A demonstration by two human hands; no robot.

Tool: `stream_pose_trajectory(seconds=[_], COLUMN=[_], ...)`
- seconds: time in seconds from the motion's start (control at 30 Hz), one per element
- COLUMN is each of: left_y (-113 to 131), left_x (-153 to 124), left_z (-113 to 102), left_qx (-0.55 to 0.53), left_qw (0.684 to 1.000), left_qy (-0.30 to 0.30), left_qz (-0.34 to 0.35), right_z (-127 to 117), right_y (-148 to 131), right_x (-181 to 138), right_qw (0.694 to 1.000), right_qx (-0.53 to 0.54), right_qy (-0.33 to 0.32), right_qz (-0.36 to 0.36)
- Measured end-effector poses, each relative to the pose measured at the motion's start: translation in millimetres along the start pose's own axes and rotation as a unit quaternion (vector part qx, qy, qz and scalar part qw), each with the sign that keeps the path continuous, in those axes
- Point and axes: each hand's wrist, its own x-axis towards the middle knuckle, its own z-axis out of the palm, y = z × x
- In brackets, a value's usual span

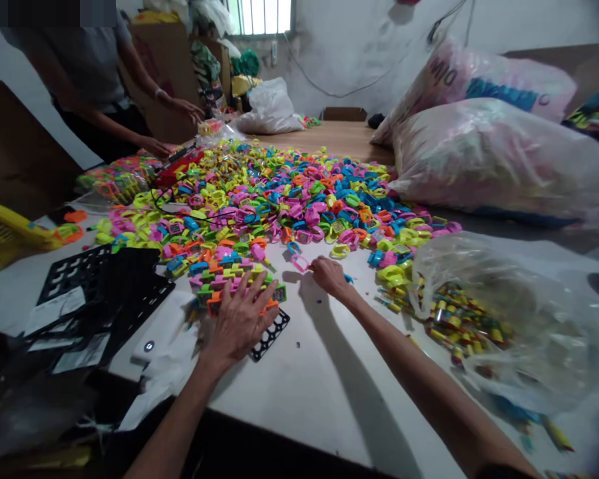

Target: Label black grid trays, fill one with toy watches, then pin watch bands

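My left hand (pixel 242 319) lies with its fingers spread over rows of colourful plastic toy watches (pixel 218 293). From under that hand sticks out a black plate with holes (pixel 271 334). My right hand (pixel 332 275) is closed in a pinch at the edge of a pink toy watch (pixel 299 263), whose strap forms a loop just above the white tabletop. Right beyond both hands spreads a big pile of toy watches (pixel 299 193) in pink, blue, yellow, green and orange. My right fingertips are partly hidden by the back of the hand.
At right an open clear plastic bag (pixel 529 332) holds small yellow-banded pieces (pixel 459 319). Large stuffed sacks (pixel 494 159) lie behind it. Black perforated sheets (pixel 104 293) and a white device (pixel 162 332) are at left. Another person's hands (pixel 154 146) work at the far left.
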Motion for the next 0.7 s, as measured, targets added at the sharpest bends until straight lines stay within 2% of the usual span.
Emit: stream_pose_trajectory(seconds=[0.13, 0.23, 0.33, 0.47, 0.5, 0.57, 0.7], left_y=[-4.0, -7.9, -10.7, -10.8, -10.5, -10.0, -11.7], left_x=[-10.0, -18.7, -21.5, -19.5, -19.0, -18.8, -20.2], left_z=[-3.2, 1.4, 6.8, 6.2, 5.2, 3.8, 4.1], left_qx=[0.006, 0.010, 0.005, 0.000, -0.001, -0.006, -0.019], left_qw=[1.000, 1.000, 1.000, 0.999, 0.999, 0.999, 0.998], left_qy=[0.015, 0.009, -0.002, -0.022, -0.027, -0.035, -0.046], left_qz=[-0.003, -0.006, -0.012, -0.023, -0.027, -0.031, -0.029], right_z=[10.4, 29.2, 51.4, 75.9, 80.0, 84.5, 82.4], right_y=[-3.0, -23.8, -52.3, -81.1, -84.4, -86.6, -87.5], right_x=[-62.1, -95.2, -111.7, -118.0, -118.3, -118.4, -119.3], right_qw=[0.991, 0.964, 0.937, 0.876, 0.869, 0.877, 0.925], right_qx=[0.122, 0.248, 0.328, 0.469, 0.482, 0.467, 0.341], right_qy=[-0.043, -0.097, -0.119, -0.111, -0.107, -0.102, -0.102], right_qz=[0.013, 0.015, 0.010, -0.014, -0.020, -0.043, -0.133])
